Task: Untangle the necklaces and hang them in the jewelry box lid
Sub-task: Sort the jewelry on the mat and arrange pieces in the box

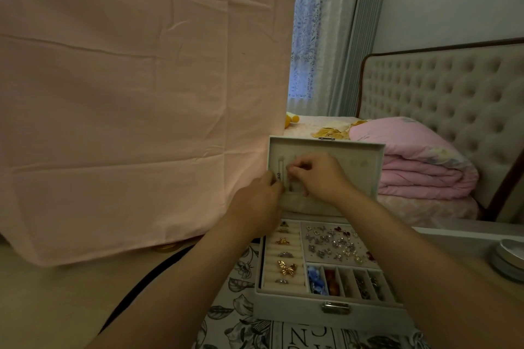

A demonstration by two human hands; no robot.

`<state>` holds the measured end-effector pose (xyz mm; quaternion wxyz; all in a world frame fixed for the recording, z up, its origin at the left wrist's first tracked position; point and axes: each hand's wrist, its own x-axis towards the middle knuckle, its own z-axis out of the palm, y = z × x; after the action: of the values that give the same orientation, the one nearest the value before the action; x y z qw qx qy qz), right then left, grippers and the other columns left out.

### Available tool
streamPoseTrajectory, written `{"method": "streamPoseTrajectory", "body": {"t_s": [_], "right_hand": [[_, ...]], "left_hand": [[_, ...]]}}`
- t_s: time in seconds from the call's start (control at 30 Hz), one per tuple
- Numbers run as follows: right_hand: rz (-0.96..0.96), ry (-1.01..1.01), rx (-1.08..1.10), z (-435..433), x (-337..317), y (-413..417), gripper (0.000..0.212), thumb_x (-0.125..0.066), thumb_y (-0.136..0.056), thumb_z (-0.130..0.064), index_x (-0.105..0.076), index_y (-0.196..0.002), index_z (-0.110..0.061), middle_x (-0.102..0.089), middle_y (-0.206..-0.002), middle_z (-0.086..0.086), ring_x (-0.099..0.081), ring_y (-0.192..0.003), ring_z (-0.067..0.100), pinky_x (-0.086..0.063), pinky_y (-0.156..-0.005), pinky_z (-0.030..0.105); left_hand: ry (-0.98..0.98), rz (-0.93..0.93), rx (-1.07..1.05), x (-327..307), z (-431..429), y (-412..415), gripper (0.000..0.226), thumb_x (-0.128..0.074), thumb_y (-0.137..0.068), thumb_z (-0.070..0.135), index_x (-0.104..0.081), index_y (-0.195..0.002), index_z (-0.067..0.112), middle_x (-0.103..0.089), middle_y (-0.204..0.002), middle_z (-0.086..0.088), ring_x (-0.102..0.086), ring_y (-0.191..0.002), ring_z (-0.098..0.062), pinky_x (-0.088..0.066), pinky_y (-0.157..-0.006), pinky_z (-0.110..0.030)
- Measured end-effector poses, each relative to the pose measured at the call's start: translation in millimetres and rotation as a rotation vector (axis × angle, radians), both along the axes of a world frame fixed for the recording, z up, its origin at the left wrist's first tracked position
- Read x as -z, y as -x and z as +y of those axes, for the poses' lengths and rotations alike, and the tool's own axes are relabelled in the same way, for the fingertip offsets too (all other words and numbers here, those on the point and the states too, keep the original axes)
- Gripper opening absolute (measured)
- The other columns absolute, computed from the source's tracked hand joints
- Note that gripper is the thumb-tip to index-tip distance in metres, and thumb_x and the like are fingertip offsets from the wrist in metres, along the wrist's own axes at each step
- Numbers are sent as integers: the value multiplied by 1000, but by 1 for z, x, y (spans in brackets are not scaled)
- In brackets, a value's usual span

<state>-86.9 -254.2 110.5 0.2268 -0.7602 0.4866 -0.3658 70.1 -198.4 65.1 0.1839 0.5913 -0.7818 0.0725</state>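
A pale grey jewelry box (pixel 326 312) stands open in front of me, its lid (pixel 365 167) upright. One thin necklace (pixel 280 168) hangs at the lid's left side. My right hand (pixel 317 176) is up against the lid's inner face, fingers curled and pinching something small near the hooks; the chain itself is too fine to make out. My left hand (pixel 255 204) is just below and left of it, fingertips pinched at the same spot. The box tray holds rings (pixel 283 255), earrings (pixel 334 244) and small beads (pixel 323 280).
A pink cloth (pixel 127 93) hangs on the left. Behind the lid lies a bed with a folded pink quilt (pixel 419 167) and tufted headboard (pixel 448 93). A round metal dish (pixel 510 258) sits at the right edge. A floral mat (pixel 235 317) lies under the box.
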Motion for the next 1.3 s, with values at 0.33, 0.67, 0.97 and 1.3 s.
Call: {"method": "streamPoseTrajectory", "body": {"t_s": [0.33,0.67,0.97,1.3], "right_hand": [[531,59,-27,20,11,-1,24,-61,-95,-30,-73,-116,-30,-73,-109,-5,-65,-96,16,-57,-86,39],[302,8,-39,83,-2,13,37,-69,-90,-30,-66,-127,-35,-65,-119,-16,-61,-109,9,-54,-95,35],[331,-119,-323,188,32,-34,20,-70,-91,-24,-77,-108,-30,-72,-100,-14,-64,-84,-1,-53,-77,21],[463,-145,-361,218,91,-86,21,-70,-91,-33,-76,-110,-29,-63,-81,-14,-61,-79,7,-54,-76,29]], "left_hand": [[-35,22,21,-5,-4,-4,36,-54,-92,27,-54,-127,15,-47,-122,-2,-55,-102,-24,-43,-70,-34],[-25,260,36,-19,63,-19,43,-57,-95,35,-51,-138,28,-52,-126,5,-53,-111,-15,-49,-89,-34],[-298,297,-56,8,156,-64,14,-58,-95,32,-68,-104,31,-68,-103,10,-61,-87,-7,-52,-78,-28],[-295,260,-99,61,203,-108,15,-68,-90,32,-75,-103,34,-49,-94,13,-49,-85,-5,-38,-76,-20]]}}
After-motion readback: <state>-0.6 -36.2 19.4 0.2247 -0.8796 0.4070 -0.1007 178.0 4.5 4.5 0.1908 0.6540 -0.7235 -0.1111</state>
